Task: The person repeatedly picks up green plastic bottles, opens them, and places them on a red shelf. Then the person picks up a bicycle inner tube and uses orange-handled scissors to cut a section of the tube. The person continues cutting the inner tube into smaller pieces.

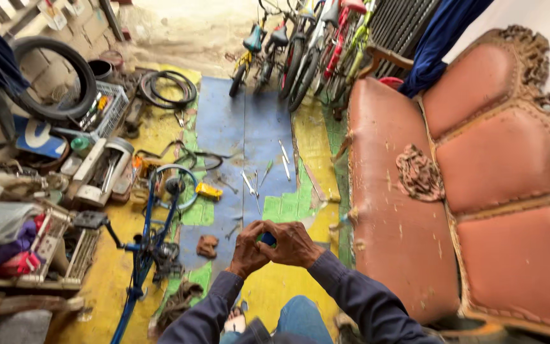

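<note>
My left hand point(247, 250) and my right hand point(295, 243) are pressed together in front of me, both closed around a small blue and green object point(267, 239) that shows only between the fingers. What the object is cannot be told. Below the hands are my dark blue sleeves and my knees in jeans. On the painted floor beyond the hands lie several wrenches and screwdrivers point(249, 183).
A blue bicycle frame point(149, 239) with one small wheel lies at the left. A worn red sofa point(466, 185) fills the right. Several bicycles point(300, 51) stand at the back. Tyres point(55, 76), crates and clutter crowd the left side. A rag point(207, 246) and a yellow object point(209, 191) lie on the floor.
</note>
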